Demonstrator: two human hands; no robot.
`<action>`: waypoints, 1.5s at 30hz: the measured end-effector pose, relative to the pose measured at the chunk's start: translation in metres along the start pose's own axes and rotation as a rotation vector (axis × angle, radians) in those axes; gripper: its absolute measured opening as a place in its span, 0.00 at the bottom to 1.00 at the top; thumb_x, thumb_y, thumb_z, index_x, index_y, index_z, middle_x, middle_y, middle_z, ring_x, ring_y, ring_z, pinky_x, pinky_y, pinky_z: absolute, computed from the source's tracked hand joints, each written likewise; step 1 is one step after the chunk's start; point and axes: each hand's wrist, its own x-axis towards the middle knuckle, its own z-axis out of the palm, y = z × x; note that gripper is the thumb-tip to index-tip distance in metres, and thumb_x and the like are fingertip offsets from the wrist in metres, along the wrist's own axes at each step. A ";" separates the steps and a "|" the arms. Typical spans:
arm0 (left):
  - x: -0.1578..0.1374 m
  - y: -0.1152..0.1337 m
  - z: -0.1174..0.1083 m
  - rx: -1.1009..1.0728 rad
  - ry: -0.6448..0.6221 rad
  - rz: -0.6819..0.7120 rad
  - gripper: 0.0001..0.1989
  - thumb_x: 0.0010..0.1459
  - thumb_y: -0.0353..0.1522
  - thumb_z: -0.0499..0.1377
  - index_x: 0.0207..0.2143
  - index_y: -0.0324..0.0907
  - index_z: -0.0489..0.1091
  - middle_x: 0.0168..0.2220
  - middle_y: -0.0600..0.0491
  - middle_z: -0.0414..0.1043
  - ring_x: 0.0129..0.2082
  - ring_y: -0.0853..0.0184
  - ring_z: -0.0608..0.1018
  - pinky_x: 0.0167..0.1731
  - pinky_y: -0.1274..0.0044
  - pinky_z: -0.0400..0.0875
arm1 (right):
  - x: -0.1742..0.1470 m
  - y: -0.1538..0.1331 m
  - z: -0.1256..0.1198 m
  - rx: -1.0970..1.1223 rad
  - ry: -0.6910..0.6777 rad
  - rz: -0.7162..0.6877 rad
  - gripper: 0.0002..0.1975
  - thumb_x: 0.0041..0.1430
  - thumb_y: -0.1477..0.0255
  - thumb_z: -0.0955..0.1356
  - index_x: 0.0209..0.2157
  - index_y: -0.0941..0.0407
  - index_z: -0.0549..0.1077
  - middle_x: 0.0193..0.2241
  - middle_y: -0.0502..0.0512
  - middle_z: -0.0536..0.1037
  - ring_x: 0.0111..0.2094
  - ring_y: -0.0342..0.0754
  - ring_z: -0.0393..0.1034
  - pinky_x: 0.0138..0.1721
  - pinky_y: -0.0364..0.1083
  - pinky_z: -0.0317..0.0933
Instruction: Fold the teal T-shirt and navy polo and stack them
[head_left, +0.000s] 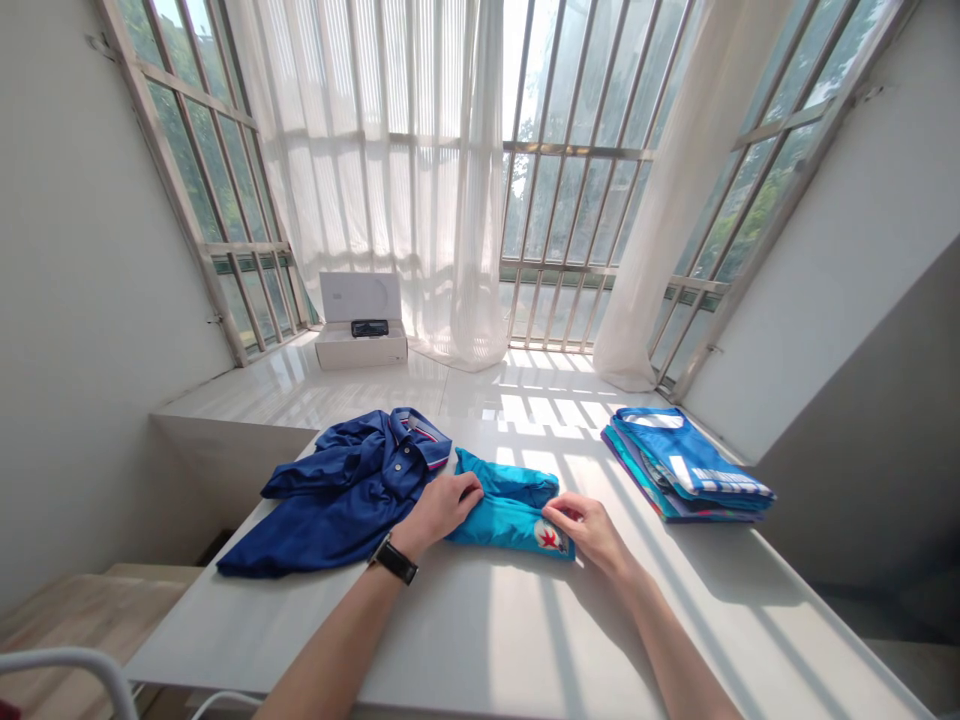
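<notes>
A turquoise garment (502,515), folded into a narrow strip with a round white-and-red print at its right end, lies in front of me on the white table. My left hand (442,508) pinches its left part and wears a black watch on the wrist. At the right end, my right hand (589,528) grips the fabric between thumb and fingers near the print. Just left of the strip, partly behind my left hand, a dark blue polo shirt (330,510) lies loosely folded with its collar toward the window.
A stack of folded clothes (686,465), blue on top, sits at the table's right. On the windowsill stands an open white box (361,350) holding a black object (370,328). Sheer curtains (442,220) hang before barred windows. A white curved rail (75,660) shows at lower left.
</notes>
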 end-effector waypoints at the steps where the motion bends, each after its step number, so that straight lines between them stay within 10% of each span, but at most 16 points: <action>1: 0.000 0.000 0.001 -0.001 0.002 0.001 0.10 0.68 0.35 0.56 0.38 0.44 0.76 0.35 0.51 0.80 0.36 0.62 0.81 0.36 0.77 0.67 | 0.000 0.000 0.000 0.005 -0.010 -0.001 0.19 0.56 0.54 0.71 0.28 0.57 0.80 0.28 0.57 0.82 0.31 0.53 0.75 0.34 0.47 0.66; 17: -0.002 0.009 0.002 0.096 -0.009 0.002 0.09 0.69 0.34 0.54 0.39 0.44 0.75 0.37 0.51 0.80 0.38 0.63 0.80 0.36 0.76 0.67 | 0.000 0.004 -0.002 -0.050 -0.077 -0.195 0.18 0.62 0.56 0.69 0.26 0.56 0.78 0.36 0.58 0.80 0.35 0.51 0.74 0.38 0.47 0.66; 45: -0.001 0.004 -0.007 0.181 -0.019 -0.067 0.07 0.65 0.36 0.61 0.35 0.44 0.77 0.38 0.51 0.80 0.40 0.61 0.80 0.38 0.77 0.69 | -0.002 -0.001 -0.009 -0.017 -0.170 0.063 0.24 0.56 0.49 0.70 0.24 0.57 0.74 0.22 0.53 0.73 0.26 0.46 0.65 0.28 0.45 0.58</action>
